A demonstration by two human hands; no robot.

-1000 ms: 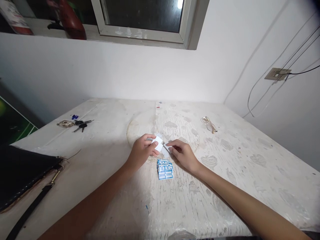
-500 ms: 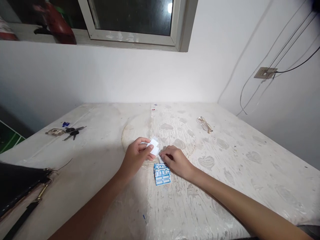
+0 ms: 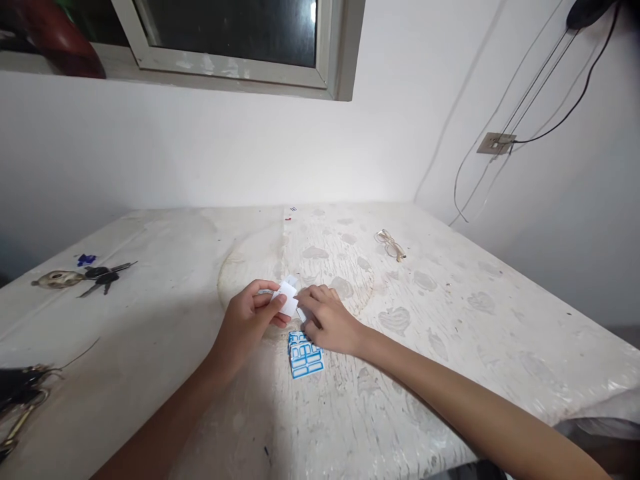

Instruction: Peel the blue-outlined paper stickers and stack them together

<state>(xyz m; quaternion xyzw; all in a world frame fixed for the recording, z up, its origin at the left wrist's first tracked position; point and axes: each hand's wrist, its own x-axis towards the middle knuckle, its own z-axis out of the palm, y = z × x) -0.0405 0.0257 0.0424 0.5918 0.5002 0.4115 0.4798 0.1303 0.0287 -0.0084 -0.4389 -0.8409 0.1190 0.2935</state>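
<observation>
My left hand [image 3: 250, 310] is closed on a few small white cards [image 3: 286, 299], gripping them between thumb and fingers above the table. Close beside it, my right hand [image 3: 327, 317] has its fingers curled, the fingertips near the edge of those cards. A white slip [image 3: 301, 315] shows between its forefinger and thumb, mostly hidden. Below that thumb lies a small stack of blue-bordered label sheets [image 3: 306, 360], fanned slightly, its upper right corner covered by the hand.
Keys with a fob [image 3: 103, 275] lie at the left, near a small blue piece [image 3: 87, 259]. Folded glasses [image 3: 391, 245] rest at the back right. A black item with a metal clasp [image 3: 20, 393] sits at the left edge. Cables hang by a wall socket [image 3: 495, 143].
The view has turned a little to the right. My right hand has moved up against the cards in my left hand, and its thumb now reaches over the label sheets.
</observation>
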